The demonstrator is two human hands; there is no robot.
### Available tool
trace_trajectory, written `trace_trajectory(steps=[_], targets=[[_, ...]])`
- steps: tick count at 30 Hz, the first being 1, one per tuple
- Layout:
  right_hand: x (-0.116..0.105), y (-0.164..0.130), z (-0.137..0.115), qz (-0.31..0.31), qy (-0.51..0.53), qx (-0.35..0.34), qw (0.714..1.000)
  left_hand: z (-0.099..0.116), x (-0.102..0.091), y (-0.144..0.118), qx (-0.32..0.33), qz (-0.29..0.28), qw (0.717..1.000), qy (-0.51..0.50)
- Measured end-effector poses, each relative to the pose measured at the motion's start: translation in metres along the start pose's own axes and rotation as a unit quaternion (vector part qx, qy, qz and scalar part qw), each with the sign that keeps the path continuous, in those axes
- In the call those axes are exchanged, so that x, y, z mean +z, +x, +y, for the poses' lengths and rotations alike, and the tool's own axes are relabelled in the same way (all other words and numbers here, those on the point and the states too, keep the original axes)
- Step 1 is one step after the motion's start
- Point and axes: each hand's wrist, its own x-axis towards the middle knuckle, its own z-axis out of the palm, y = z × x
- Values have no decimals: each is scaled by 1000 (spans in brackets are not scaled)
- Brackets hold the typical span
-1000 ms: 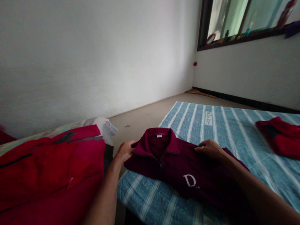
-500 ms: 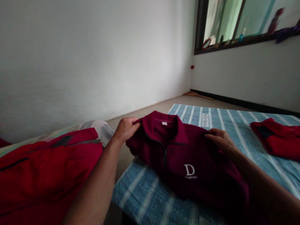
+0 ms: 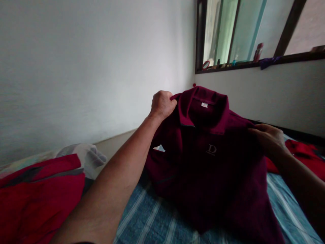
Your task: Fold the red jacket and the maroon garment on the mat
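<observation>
A maroon collared shirt (image 3: 203, 162) with a white "D" on the chest hangs lifted in front of me over the blue striped bedsheet (image 3: 149, 217). My left hand (image 3: 162, 104) is closed on its left shoulder beside the collar, raised high. My right hand (image 3: 269, 137) pinches the right shoulder, a little lower. The shirt's lower part still drapes down onto the sheet, and the collar with its white label faces me.
A pile of red garments (image 3: 38, 196) lies at the lower left beside a white and grey cloth (image 3: 86, 157). Another red garment (image 3: 302, 154) rests on the sheet at the right, behind my right arm. White walls and a window sill (image 3: 254, 62) holding small items stand beyond.
Both hands have raised the maroon shirt by its shoulders from lying flat on the sheet to hanging upright in front of me. My view has tilted upward.
</observation>
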Motion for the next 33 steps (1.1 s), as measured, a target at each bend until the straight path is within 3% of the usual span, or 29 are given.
trace_trajectory(steps=[3, 6, 9, 13, 16, 22, 33], targets=[[-5, -4, 9, 23, 37, 61, 997, 10, 12, 9, -16, -45, 998, -36], [-6, -13, 18, 4, 53, 92, 994, 8, 25, 5, -88, -128, 980, -123], [-7, -22, 28, -8, 54, 112, 992, -1, 40, -12, -187, -211, 927, -246], [-12, -35, 49, -52, 47, 143, 987, -19, 56, -43, -295, -290, 830, -375], [-15, -45, 68, -108, 30, 167, 980, -32, 68, -64, -327, -313, 793, -409], [-16, -61, 91, -186, 4, 191, 964, -55, 86, -90, -338, -335, 782, -404], [-9, -64, 114, -198, -13, 215, 956, -74, 96, -106, -351, -348, 776, -392]])
